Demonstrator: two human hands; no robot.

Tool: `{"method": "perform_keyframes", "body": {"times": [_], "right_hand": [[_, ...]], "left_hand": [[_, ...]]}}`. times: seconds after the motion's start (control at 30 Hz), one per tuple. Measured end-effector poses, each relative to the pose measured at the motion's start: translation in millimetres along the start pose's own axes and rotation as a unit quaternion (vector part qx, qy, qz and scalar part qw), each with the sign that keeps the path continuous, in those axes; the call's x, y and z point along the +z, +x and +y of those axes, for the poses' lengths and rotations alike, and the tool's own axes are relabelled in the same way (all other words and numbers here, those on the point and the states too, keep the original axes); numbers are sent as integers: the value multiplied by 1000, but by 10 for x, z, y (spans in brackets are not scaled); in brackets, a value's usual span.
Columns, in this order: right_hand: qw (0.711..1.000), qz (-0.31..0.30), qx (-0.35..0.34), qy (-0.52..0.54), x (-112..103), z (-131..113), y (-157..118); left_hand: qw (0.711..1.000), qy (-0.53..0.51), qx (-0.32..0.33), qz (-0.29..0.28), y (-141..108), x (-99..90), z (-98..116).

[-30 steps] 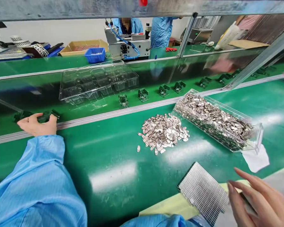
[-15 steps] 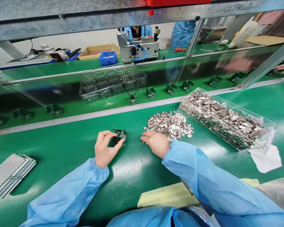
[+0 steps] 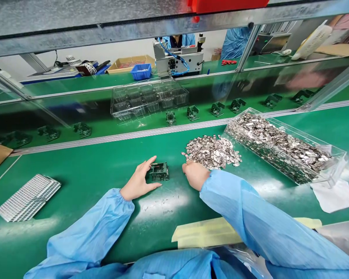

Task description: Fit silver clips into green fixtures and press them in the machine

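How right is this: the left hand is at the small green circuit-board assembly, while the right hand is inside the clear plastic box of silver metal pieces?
The right hand is not inside the clear plastic box but beside the loose pile of silver metal pieces, as the head view shows; the rest stands.

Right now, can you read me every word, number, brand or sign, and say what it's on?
None can be read.
Green circuit-board assembly by the left hand: any marks too small.
Flat metal pieces: any marks too small.
Grid-patterned sheets: no readable text.
Grey machine: no readable label.
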State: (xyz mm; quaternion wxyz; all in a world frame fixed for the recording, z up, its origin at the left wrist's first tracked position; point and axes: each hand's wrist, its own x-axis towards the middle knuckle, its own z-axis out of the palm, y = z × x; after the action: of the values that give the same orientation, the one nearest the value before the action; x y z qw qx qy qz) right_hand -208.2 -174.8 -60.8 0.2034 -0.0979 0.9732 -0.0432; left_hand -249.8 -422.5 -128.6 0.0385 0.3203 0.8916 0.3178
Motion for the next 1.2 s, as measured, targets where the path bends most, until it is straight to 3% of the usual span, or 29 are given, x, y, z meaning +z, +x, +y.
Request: {"method": "perform_keyframes", "body": {"times": [0.17, 0.27, 0.37, 0.5, 0.7, 0.83, 0.9, 1.0, 1.1, 1.2], "right_hand": [[999, 13, -5, 53, -7, 93, -363], [991, 37, -30, 127, 23, 132, -705], [964, 84, -44, 250, 123, 154, -1026], [912, 170, -35, 372, 352, 205, -1392], [805, 173, 44, 566, 705, 282, -1867], [733, 233, 92, 633, 879, 256, -2000], [700, 291, 105, 643, 961, 230, -1983], [652, 397, 122, 634, 1072, 187, -1918], [606, 465, 157, 626, 1140, 131, -1890], [585, 495, 177, 618, 1159, 61, -1895]], "left_hand": [[1000, -3, -28, 12, 74, 58, 70], [997, 44, -25, 60, 58, 190, 263], [991, 85, -39, 95, 15, 357, 516], [994, 100, -9, 49, 3, 432, 694], [994, 22, 89, -53, 176, 329, 588], [991, -56, 117, 20, 156, 443, 689], [984, -139, 103, 52, 108, 571, 852], [946, -317, 49, 44, 44, 787, 1220], [902, -431, 14, -5, -5, 961, 1618], [869, -490, 16, -66, -54, 1075, 1881]]}}
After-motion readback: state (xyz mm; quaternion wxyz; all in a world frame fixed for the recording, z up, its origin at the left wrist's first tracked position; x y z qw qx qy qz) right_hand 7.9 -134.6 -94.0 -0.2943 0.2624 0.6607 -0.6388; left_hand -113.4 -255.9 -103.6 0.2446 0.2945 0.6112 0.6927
